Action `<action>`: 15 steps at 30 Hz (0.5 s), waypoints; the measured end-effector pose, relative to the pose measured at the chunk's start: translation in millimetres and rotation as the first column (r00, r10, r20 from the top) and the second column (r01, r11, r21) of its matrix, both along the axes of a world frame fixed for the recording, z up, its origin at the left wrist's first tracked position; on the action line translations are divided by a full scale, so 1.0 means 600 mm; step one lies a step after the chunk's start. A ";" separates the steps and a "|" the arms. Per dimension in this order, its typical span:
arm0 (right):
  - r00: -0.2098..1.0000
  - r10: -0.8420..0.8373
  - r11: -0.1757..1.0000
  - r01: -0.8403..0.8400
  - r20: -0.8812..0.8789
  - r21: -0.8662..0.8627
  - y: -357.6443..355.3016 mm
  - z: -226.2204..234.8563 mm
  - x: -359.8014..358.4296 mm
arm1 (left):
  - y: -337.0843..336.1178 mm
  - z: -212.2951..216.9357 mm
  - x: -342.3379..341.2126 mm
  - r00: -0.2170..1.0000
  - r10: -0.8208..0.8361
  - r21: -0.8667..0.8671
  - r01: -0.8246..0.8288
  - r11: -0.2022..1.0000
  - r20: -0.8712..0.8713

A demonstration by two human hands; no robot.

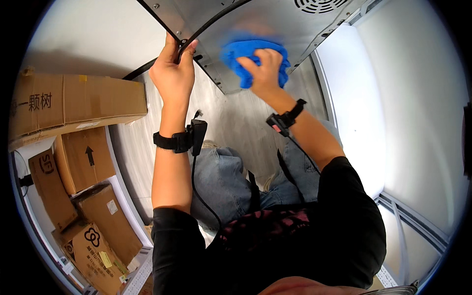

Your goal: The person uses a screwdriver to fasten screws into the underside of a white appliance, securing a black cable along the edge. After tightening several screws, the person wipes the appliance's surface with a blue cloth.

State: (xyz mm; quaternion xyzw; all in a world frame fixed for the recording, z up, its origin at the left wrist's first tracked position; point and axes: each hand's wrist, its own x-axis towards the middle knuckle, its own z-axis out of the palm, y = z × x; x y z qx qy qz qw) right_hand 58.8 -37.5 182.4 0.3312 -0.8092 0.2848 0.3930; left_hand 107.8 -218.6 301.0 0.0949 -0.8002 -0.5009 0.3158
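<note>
A grey metal appliance panel (255, 19) with a round vent grille fills the top of the view. My left hand (172, 71) grips its dark left edge, fingers curled around the rim. My right hand (265, 66) presses a crumpled blue cloth (241, 54) flat against the panel's surface; the cloth is blurred. Both wrists wear black straps with small devices, and a black cable runs down from the left one. My jeans-clad legs and shoes show below, over a pale floor.
Several brown cardboard boxes (73, 103) are stacked along the left. A bright white wall (403, 108) and a pale ledge run down the right. A pale wood-look floor (236, 118) lies beneath the panel.
</note>
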 end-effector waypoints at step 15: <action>0.951 -0.166 0.978 0.193 0.259 -0.082 0.102 -0.143 -0.030 | -0.008 -0.018 -0.012 1.000 -0.012 -0.012 0.012 1.000 -0.006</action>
